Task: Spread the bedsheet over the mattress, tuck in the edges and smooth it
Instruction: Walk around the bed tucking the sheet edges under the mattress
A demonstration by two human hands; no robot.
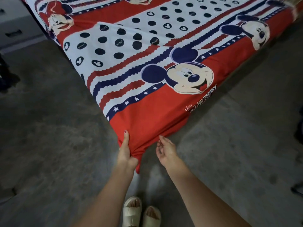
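A red, white and navy cartoon-mouse bedsheet [147, 66] covers the mattress, which lies low on the floor and is hidden under the cloth. Its near corner points toward me. My left hand [126, 151] grips a bunched fold of the red corner cloth, thumb up along the fabric, and a tail of cloth hangs below the hand. My right hand [165, 149] is just right of that corner, palm turned inward, fingers relaxed, fingertips touching the red edge of the sheet.
Grey concrete floor [49, 128] surrounds the corner on both sides. My feet in pale sandals [141, 212] stand just behind the corner. A grey drawer unit [14, 30] stands at the far left. Dark objects sit at the right edge [299, 128].
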